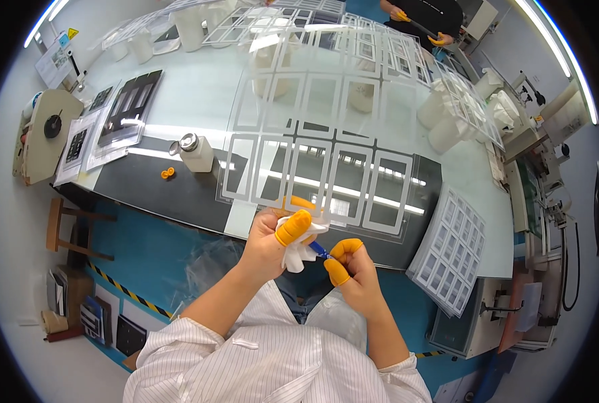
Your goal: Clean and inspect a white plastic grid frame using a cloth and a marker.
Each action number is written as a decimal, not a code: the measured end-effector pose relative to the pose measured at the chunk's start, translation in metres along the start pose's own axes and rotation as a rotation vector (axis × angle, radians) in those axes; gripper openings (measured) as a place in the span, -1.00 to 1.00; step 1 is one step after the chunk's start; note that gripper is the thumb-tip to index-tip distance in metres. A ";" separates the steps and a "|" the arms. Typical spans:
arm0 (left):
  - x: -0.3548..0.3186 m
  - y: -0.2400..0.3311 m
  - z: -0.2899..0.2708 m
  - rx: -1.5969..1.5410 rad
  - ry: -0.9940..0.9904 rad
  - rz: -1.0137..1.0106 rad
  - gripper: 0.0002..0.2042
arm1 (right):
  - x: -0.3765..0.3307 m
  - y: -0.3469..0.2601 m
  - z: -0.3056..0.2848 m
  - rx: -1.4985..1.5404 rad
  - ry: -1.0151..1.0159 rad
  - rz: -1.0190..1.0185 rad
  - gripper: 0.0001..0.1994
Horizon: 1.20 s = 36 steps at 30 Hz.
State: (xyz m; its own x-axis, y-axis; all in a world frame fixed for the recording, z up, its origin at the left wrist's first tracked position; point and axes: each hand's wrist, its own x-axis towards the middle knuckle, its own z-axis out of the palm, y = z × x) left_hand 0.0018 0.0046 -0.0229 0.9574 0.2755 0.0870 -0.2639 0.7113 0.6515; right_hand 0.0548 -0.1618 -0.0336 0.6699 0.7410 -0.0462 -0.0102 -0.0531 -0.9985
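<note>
My left hand [272,238], with yellow finger cots, is closed around a crumpled white wiping cloth [298,254] at the near edge of a large clear sheet [313,144]. The sheet carries rows of white rectangular frames. One yellow-covered finger shows near the sheet's edge; whether it grips the sheet I cannot tell. My right hand [353,272], also in yellow finger cots, pinches a slim blue pen-like tool [319,250] just right of the cloth. The tool's far end is hidden by the cloth.
A white bottle with a metal top [196,153] and loose yellow finger cots [167,173] lie left on the table. Stacked printed sheets [450,248] overhang the right edge. White tubs [444,127] support more sheets. Another person [428,17] stands across the table.
</note>
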 end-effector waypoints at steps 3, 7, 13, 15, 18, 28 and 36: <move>-0.002 0.002 -0.002 -0.050 -0.010 -0.037 -0.80 | 0.000 0.003 0.008 0.094 -0.043 -0.024 -0.83; -0.004 0.005 -0.001 -0.055 -0.049 -0.023 -0.79 | -0.003 -0.001 0.009 0.326 -0.298 0.274 -0.82; 0.003 0.014 0.008 -0.030 0.060 0.078 -0.85 | -0.004 0.009 0.034 -0.248 0.050 -0.186 -0.90; 0.003 0.013 0.009 -0.001 0.067 0.064 -0.86 | -0.003 0.018 0.034 -0.578 0.187 -0.447 -0.88; 0.005 0.012 0.001 0.026 0.059 0.113 -0.86 | -0.005 0.029 0.034 -0.796 0.315 -0.612 -0.86; -0.012 0.010 -0.010 0.685 0.168 0.300 -0.80 | 0.001 -0.065 -0.014 -0.665 0.640 -0.646 -0.84; -0.029 0.006 0.002 0.941 0.116 0.440 -0.83 | 0.019 -0.114 -0.010 -1.063 0.713 -0.775 -0.82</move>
State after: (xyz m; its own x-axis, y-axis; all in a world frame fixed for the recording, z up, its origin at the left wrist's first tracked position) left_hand -0.0272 -0.0006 -0.0202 0.7686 0.4837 0.4188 -0.3411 -0.2439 0.9078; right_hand 0.0765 -0.1482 0.0799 0.4712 0.3557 0.8072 0.8287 -0.4919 -0.2670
